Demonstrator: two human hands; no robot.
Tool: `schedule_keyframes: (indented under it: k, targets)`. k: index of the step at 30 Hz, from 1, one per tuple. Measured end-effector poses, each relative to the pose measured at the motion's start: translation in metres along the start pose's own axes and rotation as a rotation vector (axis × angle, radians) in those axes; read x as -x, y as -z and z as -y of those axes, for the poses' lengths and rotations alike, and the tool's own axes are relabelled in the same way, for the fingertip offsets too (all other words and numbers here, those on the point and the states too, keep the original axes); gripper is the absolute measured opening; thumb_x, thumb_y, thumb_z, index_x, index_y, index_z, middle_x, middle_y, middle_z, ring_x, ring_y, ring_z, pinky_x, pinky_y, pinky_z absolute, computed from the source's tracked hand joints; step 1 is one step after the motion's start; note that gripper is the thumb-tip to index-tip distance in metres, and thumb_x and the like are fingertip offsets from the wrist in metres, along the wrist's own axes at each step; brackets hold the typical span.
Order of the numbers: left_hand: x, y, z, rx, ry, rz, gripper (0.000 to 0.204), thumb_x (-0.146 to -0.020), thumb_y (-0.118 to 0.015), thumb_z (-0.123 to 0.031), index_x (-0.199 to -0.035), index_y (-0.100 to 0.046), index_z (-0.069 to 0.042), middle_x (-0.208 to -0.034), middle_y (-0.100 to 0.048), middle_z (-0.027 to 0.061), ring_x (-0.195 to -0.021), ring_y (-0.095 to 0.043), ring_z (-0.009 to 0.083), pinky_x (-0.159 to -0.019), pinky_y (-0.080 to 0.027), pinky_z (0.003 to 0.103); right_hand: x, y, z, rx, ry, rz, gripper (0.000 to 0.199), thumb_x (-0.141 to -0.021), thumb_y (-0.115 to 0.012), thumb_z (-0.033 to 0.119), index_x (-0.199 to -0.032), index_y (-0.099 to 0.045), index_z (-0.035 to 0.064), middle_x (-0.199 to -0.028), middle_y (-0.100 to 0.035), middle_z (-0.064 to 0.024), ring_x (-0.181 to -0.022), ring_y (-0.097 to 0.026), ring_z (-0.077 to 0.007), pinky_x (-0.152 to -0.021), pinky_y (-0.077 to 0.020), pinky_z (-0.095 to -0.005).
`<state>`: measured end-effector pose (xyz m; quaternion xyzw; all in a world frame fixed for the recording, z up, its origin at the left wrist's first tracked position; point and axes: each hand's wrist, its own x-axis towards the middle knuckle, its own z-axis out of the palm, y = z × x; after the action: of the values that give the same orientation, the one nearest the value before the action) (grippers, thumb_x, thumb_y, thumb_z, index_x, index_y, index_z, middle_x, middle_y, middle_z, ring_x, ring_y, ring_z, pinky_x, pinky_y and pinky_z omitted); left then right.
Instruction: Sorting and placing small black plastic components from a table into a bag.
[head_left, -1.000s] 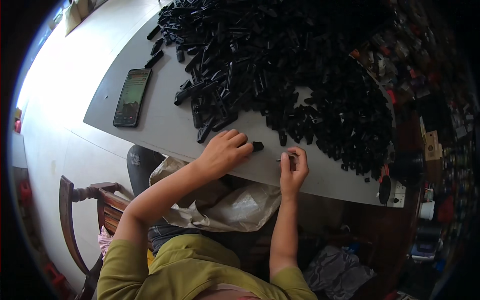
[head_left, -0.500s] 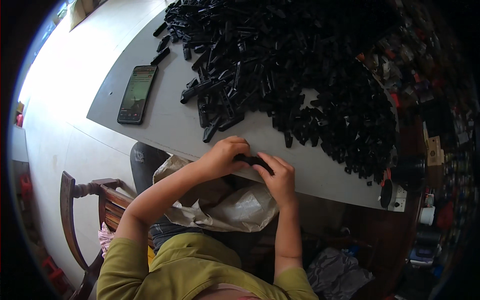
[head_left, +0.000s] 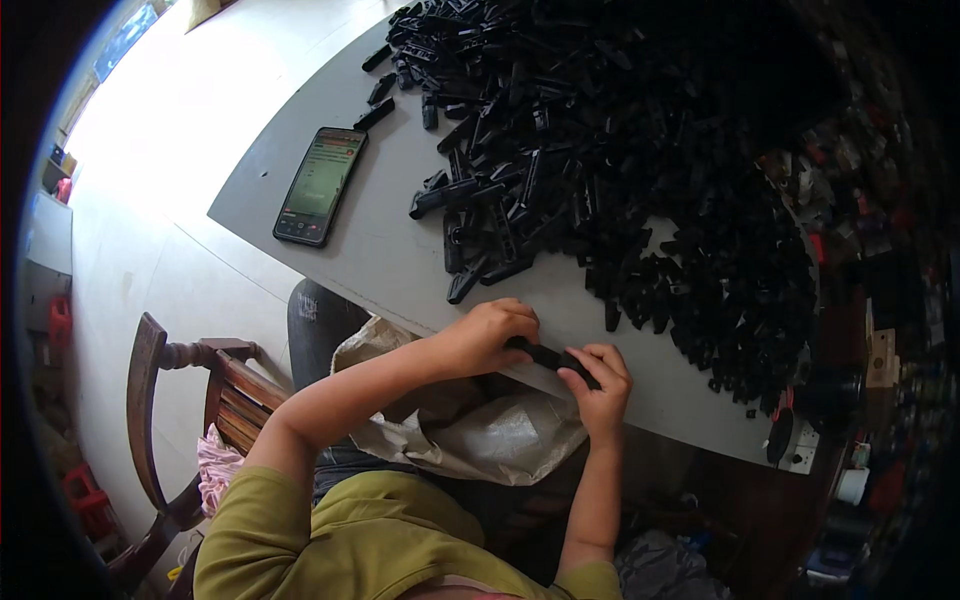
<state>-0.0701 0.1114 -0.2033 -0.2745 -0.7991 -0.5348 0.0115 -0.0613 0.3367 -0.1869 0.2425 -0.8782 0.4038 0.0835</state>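
Observation:
Both my hands hold one elongated black plastic part point(head_left: 546, 355) just over the table's near edge. My left hand point(head_left: 490, 335) is closed round its left end, and my right hand point(head_left: 600, 385) pinches the right end between thumb and fingers. What joins or details the part has is too dark to make out. Beyond my hands, a big heap of long black plastic parts point(head_left: 500, 200) covers much of the table point(head_left: 390, 260). Smaller black pieces point(head_left: 735, 330) are massed on the right side of the heap. Below my hands, an open pale woven sack point(head_left: 500, 440) hangs at my lap.
A phone with a lit screen point(head_left: 320, 185) lies on the table's left part. At the left stands a wooden chair point(head_left: 235, 390) with a pink cloth point(head_left: 217, 468) on it. A white socket strip point(head_left: 801, 455) sits by the table's right corner, near dark, cluttered goods.
The whole view has shifted, so the table and heap appear farther right. My hands keep hold of the black part, now a little farther apart, with more of it showing between them.

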Motion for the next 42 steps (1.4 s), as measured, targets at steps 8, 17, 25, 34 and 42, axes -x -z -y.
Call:
schedule_keyframes:
  k: [8,17,25,34,42]
  targets:
    - [-0.001,-0.002,-0.002,-0.007,0.034,0.001,0.026,-0.064,-0.077,-0.003,-0.087,-0.065,-0.001,-0.094,-0.062,0.0107,-0.092,-0.058,0.0313,-0.080,-0.048,0.038,-0.005,0.000,0.002,0.056,0.021,0.028,0.030,-0.068,-0.079,0.013,-0.094,-0.071,0.0005,-0.087,-0.060,-0.0075,-0.083,-0.054,-0.0246,-0.072,-0.0455,-0.0342]
    - [0.004,-0.002,-0.003,-0.008,0.026,-0.010,0.025,-0.065,-0.076,-0.003,-0.087,-0.064,-0.001,-0.093,-0.061,0.0104,-0.092,-0.057,0.0311,-0.080,-0.048,0.039,0.001,-0.001,0.001,0.022,0.022,0.048,0.033,-0.067,-0.079,0.015,-0.097,-0.072,0.0029,-0.088,-0.059,-0.0067,-0.085,-0.053,-0.0241,-0.073,-0.0452,-0.0338]
    - [0.000,-0.003,-0.002,-0.020,0.022,-0.059,0.024,-0.065,-0.075,-0.003,-0.085,-0.063,-0.001,-0.089,-0.060,0.0103,-0.090,-0.057,0.0311,-0.078,-0.048,0.039,-0.005,-0.011,0.001,0.124,0.068,0.000,0.034,-0.068,-0.078,0.010,-0.100,-0.072,0.0033,-0.088,-0.059,-0.0078,-0.084,-0.053,-0.0249,-0.074,-0.0457,-0.0346]
    - [0.006,-0.006,-0.003,-0.078,-0.012,-0.104,0.023,-0.067,-0.075,-0.004,-0.085,-0.062,-0.001,-0.090,-0.059,0.0111,-0.091,-0.057,0.0317,-0.077,-0.047,0.039,0.002,-0.008,0.000,0.038,0.011,-0.007,0.032,-0.071,-0.077,0.008,-0.101,-0.070,0.0013,-0.087,-0.058,-0.0078,-0.084,-0.055,-0.0235,-0.076,-0.0457,-0.0319]
    - [-0.001,-0.005,0.003,-0.027,-0.081,-0.106,0.023,-0.065,-0.074,-0.004,-0.084,-0.061,-0.002,-0.088,-0.059,0.0124,-0.089,-0.057,0.0335,-0.076,-0.047,0.040,-0.008,-0.008,-0.002,0.057,-0.020,0.043,0.029,-0.071,-0.078,0.011,-0.099,-0.072,0.0047,-0.086,-0.059,-0.0066,-0.084,-0.056,-0.0245,-0.073,-0.0455,-0.0351]
